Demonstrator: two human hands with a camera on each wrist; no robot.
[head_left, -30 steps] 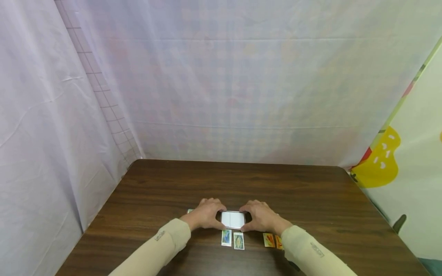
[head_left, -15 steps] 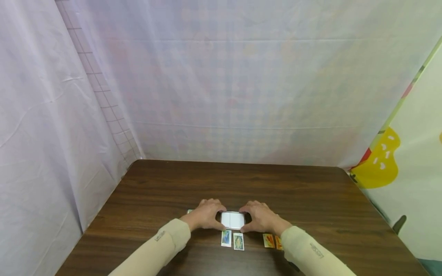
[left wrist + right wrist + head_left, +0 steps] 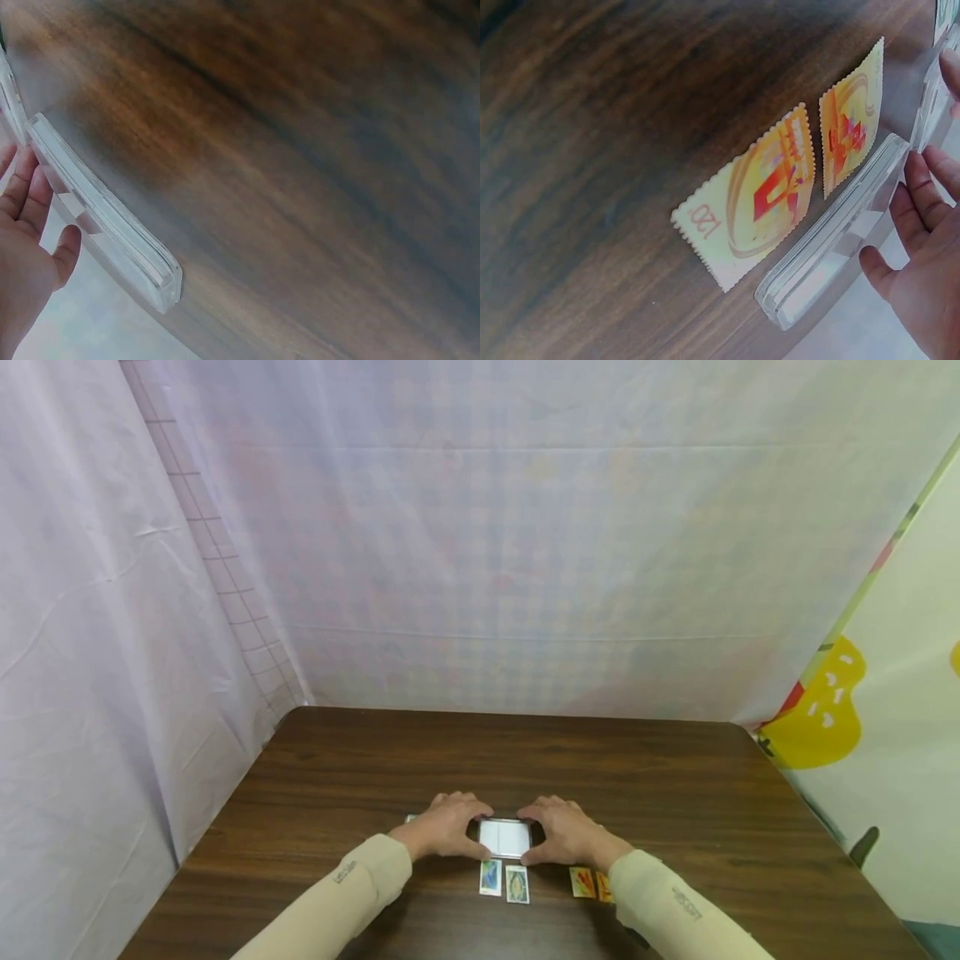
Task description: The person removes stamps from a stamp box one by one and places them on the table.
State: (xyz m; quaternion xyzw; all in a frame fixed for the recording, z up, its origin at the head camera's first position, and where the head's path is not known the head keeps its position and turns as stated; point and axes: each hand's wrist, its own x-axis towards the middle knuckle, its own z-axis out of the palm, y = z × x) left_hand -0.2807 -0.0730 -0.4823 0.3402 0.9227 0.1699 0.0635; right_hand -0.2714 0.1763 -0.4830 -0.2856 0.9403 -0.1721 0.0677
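Between both hands lies a flat clear plastic case (image 3: 504, 838) with a white inside and a line across it. My left hand (image 3: 448, 827) holds its left end, thumb at the near corner and fingers at the far one. The right hand (image 3: 558, 831) grips the opposite end the same way. Just in front of the case are a blue-green stamp (image 3: 491, 877) and a stamp with an oval design (image 3: 517, 884). In the left wrist view another clear case (image 3: 105, 210) lies under the left hand. A further clear case (image 3: 832, 232) lies below the right hand.
Two orange stamps (image 3: 772, 195) lie beside the right-hand case, partly covered by the right sleeve (image 3: 652, 893) in the head view. Everything rests on a dark wood-grain table (image 3: 510, 760). A pale curtain (image 3: 495, 568) hangs behind the table's far edge.
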